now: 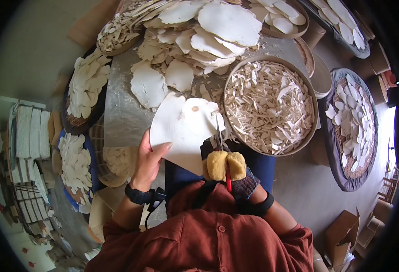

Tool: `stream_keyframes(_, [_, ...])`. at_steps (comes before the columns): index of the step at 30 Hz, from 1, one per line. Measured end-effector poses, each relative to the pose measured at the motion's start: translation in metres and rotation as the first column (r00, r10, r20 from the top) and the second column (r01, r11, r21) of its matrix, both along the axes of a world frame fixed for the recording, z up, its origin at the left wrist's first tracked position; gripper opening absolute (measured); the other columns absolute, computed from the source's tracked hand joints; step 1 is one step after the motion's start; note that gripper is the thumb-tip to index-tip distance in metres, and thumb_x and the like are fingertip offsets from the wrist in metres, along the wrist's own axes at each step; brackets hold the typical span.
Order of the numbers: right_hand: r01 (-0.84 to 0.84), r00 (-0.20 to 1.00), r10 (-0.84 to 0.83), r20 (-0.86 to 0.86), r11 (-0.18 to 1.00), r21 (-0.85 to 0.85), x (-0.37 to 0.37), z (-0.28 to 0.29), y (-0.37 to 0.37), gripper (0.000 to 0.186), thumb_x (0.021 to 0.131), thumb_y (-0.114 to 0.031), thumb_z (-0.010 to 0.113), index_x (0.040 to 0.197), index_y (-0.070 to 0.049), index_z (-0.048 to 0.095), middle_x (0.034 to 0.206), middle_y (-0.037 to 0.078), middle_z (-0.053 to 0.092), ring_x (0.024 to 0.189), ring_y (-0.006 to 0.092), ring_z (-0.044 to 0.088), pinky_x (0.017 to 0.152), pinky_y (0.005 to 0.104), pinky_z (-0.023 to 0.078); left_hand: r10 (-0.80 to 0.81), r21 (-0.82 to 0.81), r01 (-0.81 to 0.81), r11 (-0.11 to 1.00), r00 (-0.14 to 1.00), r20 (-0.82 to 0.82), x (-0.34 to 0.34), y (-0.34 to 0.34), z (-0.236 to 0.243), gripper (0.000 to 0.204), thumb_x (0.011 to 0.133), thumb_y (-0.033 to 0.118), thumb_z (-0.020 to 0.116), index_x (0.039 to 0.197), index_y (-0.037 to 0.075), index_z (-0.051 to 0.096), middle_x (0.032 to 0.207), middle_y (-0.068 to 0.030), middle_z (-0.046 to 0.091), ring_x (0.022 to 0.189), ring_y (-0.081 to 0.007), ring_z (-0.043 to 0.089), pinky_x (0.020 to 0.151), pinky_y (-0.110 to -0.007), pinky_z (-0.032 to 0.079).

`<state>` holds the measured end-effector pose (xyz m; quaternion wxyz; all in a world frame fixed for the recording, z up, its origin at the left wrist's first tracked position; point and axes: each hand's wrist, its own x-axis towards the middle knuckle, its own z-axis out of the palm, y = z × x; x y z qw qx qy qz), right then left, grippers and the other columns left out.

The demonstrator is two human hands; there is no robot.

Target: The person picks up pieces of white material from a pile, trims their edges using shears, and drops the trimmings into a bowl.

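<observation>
My left hand (150, 156) pinches the left edge of a large, thin white slice (174, 136), thumb on top and fingers beneath. The slice has an uneven outline and a small brown spot near its far edge. In a dark knitted glove, my right hand (245, 185) is wrapped round a pair of scissors (219, 136) with red handles and thick yellow foam padding (216, 166). Their blades point away from me and meet the slice's right edge. How far apart the blades are, I cannot tell. Most of the gloved fingers are hidden behind the foam.
A round tray (272, 109) full of white cut strips stands right of the slice. Beyond it, irregular white slices (229, 25) lie piled on a metal table (122, 109). Covered round trays of oval pieces stand left (87, 86) and right (351, 122). An open cardboard box (342, 231) sits lower right.
</observation>
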<state>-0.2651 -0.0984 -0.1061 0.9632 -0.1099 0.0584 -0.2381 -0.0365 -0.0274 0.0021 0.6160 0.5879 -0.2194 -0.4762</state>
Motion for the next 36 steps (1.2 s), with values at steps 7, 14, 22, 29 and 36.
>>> stream_keyframes(7, [-0.145,0.982,0.099,-0.163,0.944,-0.297,0.011,0.014,-0.007,0.027,0.093,-0.016,0.055,0.114,0.001,0.059,0.114,0.012,0.063,0.105,0.0190,0.061,0.093,0.0334,0.048,0.251,-0.121,-0.237,0.964,0.961,0.113,0.001,-0.012,-0.016,0.070,0.084,0.002,0.063,0.142,0.008,0.025,0.133,-0.0122,0.043,0.118,-0.0198,0.046,0.098,-0.035,0.042])
stream_keyframes(14, [-0.217,0.973,0.211,-0.092,0.974,-0.059,0.013,0.017,-0.010,0.030,0.091,-0.017,0.058,0.114,0.002,0.057,0.112,0.013,0.063,0.103,0.0226,0.062,0.092,0.0361,0.049,0.069,-0.068,-0.061,0.996,0.989,0.132,0.035,-0.025,-0.007,0.071,0.081,0.001,0.066,0.140,0.007,0.027,0.131,-0.0125,0.044,0.118,-0.0203,0.047,0.099,-0.036,0.041])
stream_keyframes(22, [-0.211,0.977,0.207,-0.040,0.958,-0.196,0.021,0.014,-0.011,0.027,0.094,-0.013,0.054,0.117,0.001,0.056,0.115,0.012,0.062,0.104,0.0203,0.061,0.093,0.0327,0.048,0.008,-0.022,-0.006,1.000,0.998,0.066,0.043,-0.027,-0.011,0.072,0.079,-0.002,0.066,0.139,0.007,0.028,0.130,-0.0111,0.045,0.117,-0.0199,0.048,0.098,-0.034,0.043])
stream_keyframes(29, [-0.263,0.955,0.195,-0.225,0.908,-0.327,0.022,0.010,-0.015,0.036,0.089,-0.022,0.060,0.111,0.006,0.056,0.110,0.020,0.061,0.105,0.0334,0.059,0.094,0.0454,0.048,-0.092,0.035,0.091,0.995,0.995,0.036,0.048,-0.032,0.003,0.073,0.078,-0.003,0.065,0.140,0.008,0.028,0.127,-0.0116,0.048,0.110,-0.0177,0.053,0.093,-0.032,0.046])
stream_keyframes(36, [-0.218,0.974,0.218,-0.060,0.976,-0.002,0.026,0.004,-0.014,0.034,0.089,-0.020,0.061,0.110,0.007,0.057,0.110,0.020,0.062,0.104,0.0321,0.061,0.095,0.0458,0.047,-0.124,0.073,0.122,0.990,0.992,0.020,0.049,-0.036,0.007,0.074,0.077,-0.003,0.065,0.141,0.008,0.028,0.126,-0.0119,0.049,0.108,-0.0176,0.054,0.093,-0.032,0.045])
